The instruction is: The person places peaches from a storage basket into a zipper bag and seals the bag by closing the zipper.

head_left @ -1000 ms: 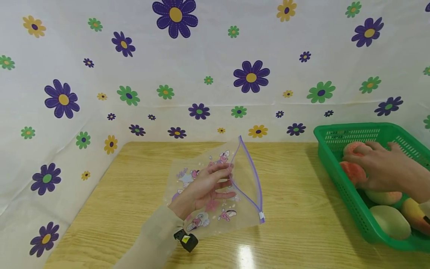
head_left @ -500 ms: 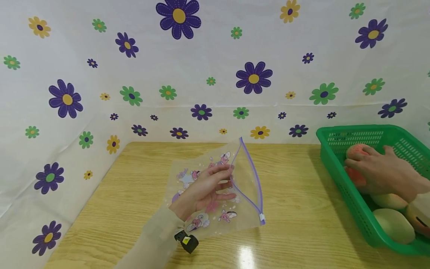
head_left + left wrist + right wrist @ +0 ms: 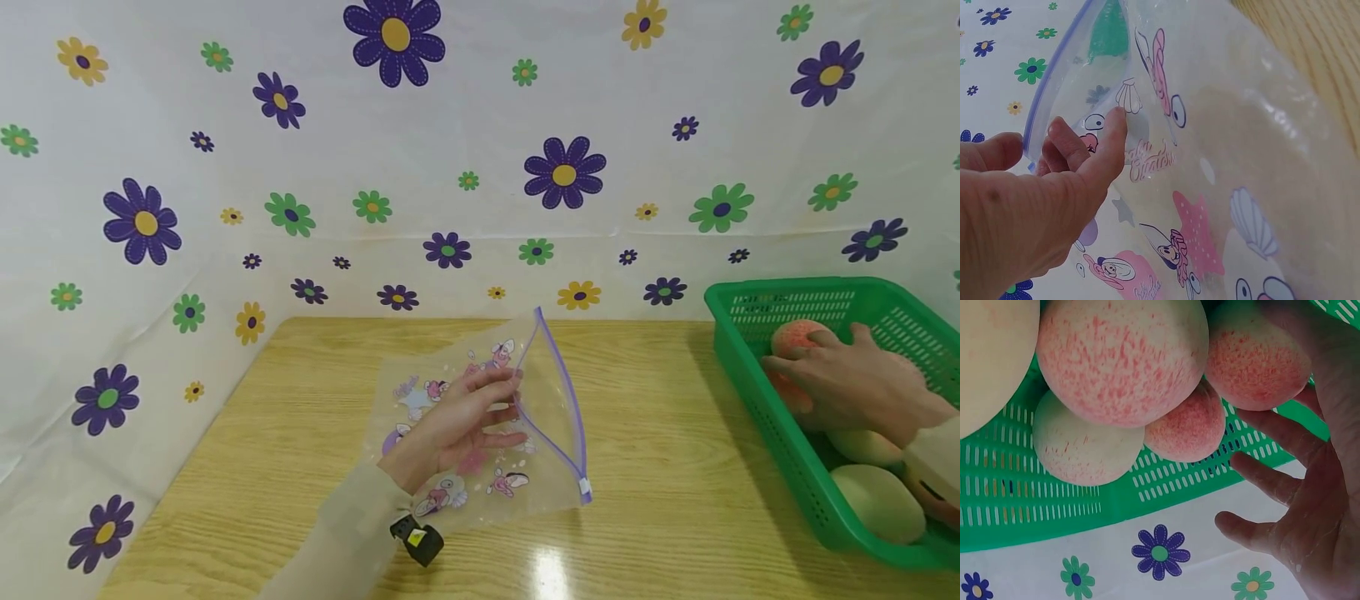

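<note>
My left hand (image 3: pixel 457 417) holds a clear zip bag (image 3: pixel 480 492) with cartoon prints near its gaping mouth. In the left wrist view, the thumb touches the purple zip strip (image 3: pixel 1054 75) and the other fingers lie against the plastic. A white slider (image 3: pixel 585 485) sits at the strip's near end. Over in the green basket, my right hand (image 3: pixel 862 383) grips a red-blushed peach (image 3: pixel 1260 362) between thumb and index finger; the other fingers are spread apart. The head view shows this peach mostly hidden under the hand. More peaches (image 3: pixel 1122 362) lie around it.
The green basket (image 3: pixel 772 442) stands at the right of the wooden table (image 3: pixel 645 500), its near right part cut off by the frame. A pale peach (image 3: pixel 877 504) lies near its front wall. Behind the table hangs a white flowered cloth (image 3: pixel 465 108).
My right hand has moved lower and closer over the red-blushed peach, covering more of it. The left hand and the zip bag have kept their place.
</note>
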The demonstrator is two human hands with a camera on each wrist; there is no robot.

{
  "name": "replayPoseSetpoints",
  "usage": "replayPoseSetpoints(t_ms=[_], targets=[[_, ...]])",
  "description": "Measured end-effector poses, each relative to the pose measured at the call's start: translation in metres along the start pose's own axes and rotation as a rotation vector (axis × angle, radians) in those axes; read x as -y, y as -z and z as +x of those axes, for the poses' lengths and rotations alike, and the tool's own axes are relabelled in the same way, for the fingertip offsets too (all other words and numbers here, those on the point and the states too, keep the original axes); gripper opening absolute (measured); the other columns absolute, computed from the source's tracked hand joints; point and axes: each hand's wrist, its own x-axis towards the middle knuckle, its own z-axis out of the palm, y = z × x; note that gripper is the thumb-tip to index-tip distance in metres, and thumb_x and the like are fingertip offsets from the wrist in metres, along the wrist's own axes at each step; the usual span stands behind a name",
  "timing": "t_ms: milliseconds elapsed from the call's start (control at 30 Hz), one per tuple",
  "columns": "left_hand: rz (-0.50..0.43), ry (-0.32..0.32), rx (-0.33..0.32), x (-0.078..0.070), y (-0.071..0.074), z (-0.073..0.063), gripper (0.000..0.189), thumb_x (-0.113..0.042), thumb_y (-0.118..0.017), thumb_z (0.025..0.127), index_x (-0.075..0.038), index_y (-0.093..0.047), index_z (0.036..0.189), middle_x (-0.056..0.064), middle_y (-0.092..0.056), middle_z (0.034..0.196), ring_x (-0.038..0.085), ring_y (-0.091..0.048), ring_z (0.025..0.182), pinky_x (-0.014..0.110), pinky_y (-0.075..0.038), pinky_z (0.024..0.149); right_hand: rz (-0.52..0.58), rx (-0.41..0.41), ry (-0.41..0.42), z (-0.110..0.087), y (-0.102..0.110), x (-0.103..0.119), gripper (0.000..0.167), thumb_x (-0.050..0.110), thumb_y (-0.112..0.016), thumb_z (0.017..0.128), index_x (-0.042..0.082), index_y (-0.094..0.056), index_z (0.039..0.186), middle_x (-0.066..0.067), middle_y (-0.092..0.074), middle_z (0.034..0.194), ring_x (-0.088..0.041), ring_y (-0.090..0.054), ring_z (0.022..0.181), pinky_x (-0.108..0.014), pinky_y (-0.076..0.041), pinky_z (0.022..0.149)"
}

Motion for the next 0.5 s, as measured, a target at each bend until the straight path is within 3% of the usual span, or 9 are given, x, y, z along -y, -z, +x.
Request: replayPoseSetpoints(t_ms=[133,200,367,500], targets=[[-0.005,0.004,-0.012,0.0005,0.0002,-0.0004,0.029,-0.017,-0.056,0.106,-0.01,-0.056,0.134,-0.002,-0.057,0.097,0.011,-0.059,0.085,0.05,-0.063,0.09,-0.006,0.006,0.001,0.001,-0.0018,-0.0011,0.041,0.027,-0.081,0.081,0.016,-0.068,0.118,0.003,-0.075,0.085,-0.04,-0.065,0.1,-0.08,-0.047,0.081],[-0.006,0.004,-0.014,0.0005,0.0003,-0.0005,0.029,-0.018,-0.056,0.106,-0.011,-0.056,0.133,-0.002,-0.058,0.097,0.011,-0.059,0.085,0.05,-0.063,0.09,-0.015,0.003,0.003,0.0004,-0.0021,-0.0017,0.044,0.027,-0.083,0.079,0.014,-0.068,0.119,0.0,-0.076,0.092,-0.042,-0.064,0.1,-0.078,-0.048,0.08],[-0.006,0.005,-0.017,0.0001,0.0005,-0.001,0.027,-0.02,-0.058,0.105,-0.012,-0.057,0.132,-0.002,-0.058,0.098,0.012,-0.059,0.086,0.05,-0.063,0.09,-0.006,-0.013,-0.009,0.0,0.0002,-0.0021,0.061,0.046,-0.09,0.068,0.018,-0.068,0.117,-0.007,-0.073,0.111,-0.045,-0.062,0.099,-0.076,-0.047,0.077],[-0.007,0.004,-0.02,0.0,0.0009,-0.0013,0.027,-0.02,-0.058,0.105,-0.012,-0.058,0.131,-0.002,-0.058,0.098,0.012,-0.059,0.085,0.05,-0.063,0.09,-0.049,-0.06,0.004,-0.0036,0.0038,-0.0062,0.032,0.024,-0.083,0.082,0.019,-0.066,0.108,-0.005,-0.067,0.105,-0.038,-0.06,0.085,-0.06,-0.051,0.063]])
